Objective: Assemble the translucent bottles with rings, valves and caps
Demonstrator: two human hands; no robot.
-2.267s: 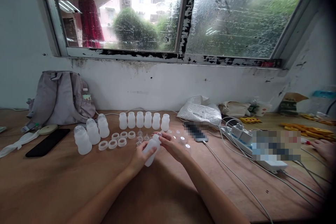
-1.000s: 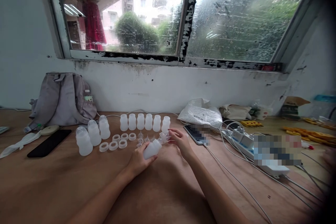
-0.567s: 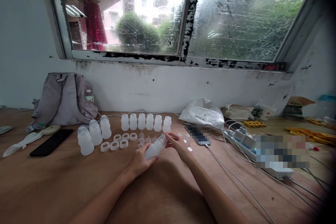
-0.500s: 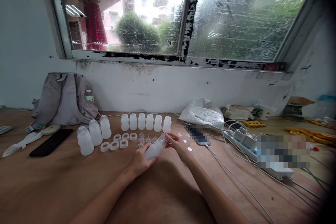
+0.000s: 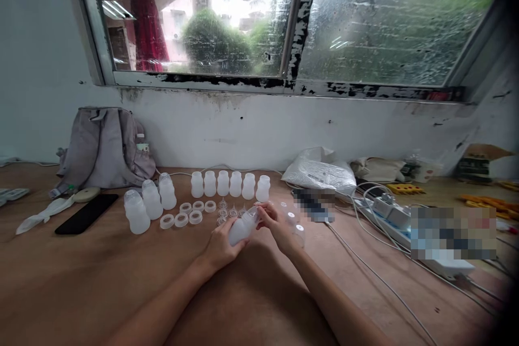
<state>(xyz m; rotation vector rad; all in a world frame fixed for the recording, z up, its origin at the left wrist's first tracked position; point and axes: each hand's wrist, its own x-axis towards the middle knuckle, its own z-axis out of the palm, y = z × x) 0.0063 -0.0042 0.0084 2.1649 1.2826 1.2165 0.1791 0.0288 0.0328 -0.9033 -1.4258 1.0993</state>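
A translucent baby bottle lies tilted in my left hand, its top pointing up and to the right. At that top, the fingers of my right hand are closed on its clear cap. Behind my left hand stand several clear nipples. White collar rings lie in two rows to their left. Three capped bottles stand further left, and a row of open bottles is at the back. Clear caps sit beside my right wrist, partly hidden by it.
A grey backpack leans at the back left, with a black phone in front. On the right are a silver bubble bag, a phone on a cable, and a power strip with loose cords. Yellow pieces lie beyond.
The view has shifted slightly, so the scene sits a little further right and higher. Both hands keep their hold on the bottle and its cap.
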